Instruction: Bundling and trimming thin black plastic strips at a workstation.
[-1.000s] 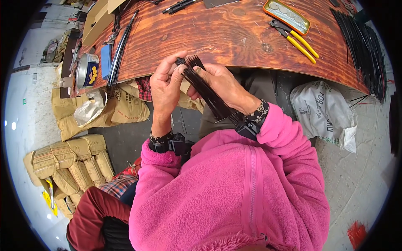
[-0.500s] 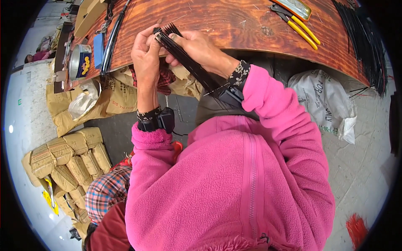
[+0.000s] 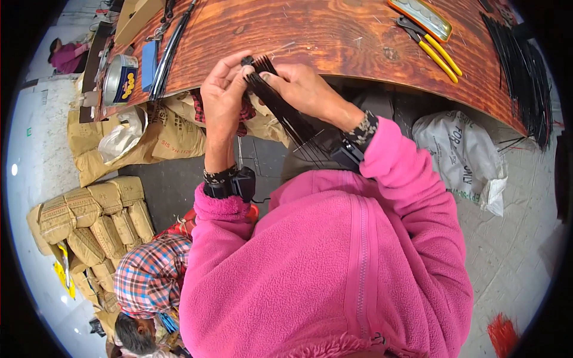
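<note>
A bundle of thin black strips point(image 3: 279, 108) slants from between my hands down toward my lap, its lower ends fanned out. My left hand point(image 3: 222, 95) pinches the upper end, where a small dark lump shows at the fingertips. Closed round the strips just to the right is my right hand point(image 3: 310, 92), its thumb lying along them and several loose upper ends sticking up past it. Both hands are in front of the table's near edge. The fingers behind the bundle are partly hidden.
On the wooden table point(image 3: 286, 27) lie yellow-handled pliers point(image 3: 438, 62), an orange-rimmed tray point(image 3: 425, 17), a tin point(image 3: 113, 80), a blue block point(image 3: 148, 67) and more black strips point(image 3: 522, 83). A white sack point(image 3: 456, 155) and brown paper packages point(image 3: 95, 238) stand below. A person in plaid point(image 3: 146, 271) is close on my left.
Both hands and the bundle have shifted a little right and down in the picture. The person in plaid shows more, with the head now visible. My grip looks much the same.
</note>
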The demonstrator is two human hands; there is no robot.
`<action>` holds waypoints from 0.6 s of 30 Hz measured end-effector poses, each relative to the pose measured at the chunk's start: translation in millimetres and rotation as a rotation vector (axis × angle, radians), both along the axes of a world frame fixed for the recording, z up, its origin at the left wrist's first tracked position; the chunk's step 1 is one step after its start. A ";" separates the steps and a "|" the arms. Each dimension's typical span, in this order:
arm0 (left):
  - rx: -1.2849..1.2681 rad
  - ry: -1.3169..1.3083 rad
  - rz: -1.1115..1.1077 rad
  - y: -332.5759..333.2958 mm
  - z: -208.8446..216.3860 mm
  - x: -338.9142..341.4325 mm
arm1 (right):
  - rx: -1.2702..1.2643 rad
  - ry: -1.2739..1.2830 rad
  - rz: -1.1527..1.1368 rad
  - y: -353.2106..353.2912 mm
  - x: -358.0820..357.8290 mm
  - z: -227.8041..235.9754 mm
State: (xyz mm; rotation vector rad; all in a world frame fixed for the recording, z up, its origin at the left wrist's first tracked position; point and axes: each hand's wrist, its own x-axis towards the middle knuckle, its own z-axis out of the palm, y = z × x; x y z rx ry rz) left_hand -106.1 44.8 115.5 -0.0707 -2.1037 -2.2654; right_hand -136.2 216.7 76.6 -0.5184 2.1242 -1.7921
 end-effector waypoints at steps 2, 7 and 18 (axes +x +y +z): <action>0.007 0.012 0.014 6.3 9.7 6.8 | -0.042 -0.003 0.006 6.6 8.1 7.7; 0.020 0.040 0.017 8.0 27.8 12.9 | -0.106 -0.008 0.027 11.9 19.5 27.5; -0.042 0.036 -0.030 -7.6 23.7 19.5 | -0.160 0.165 0.004 7.3 28.1 20.0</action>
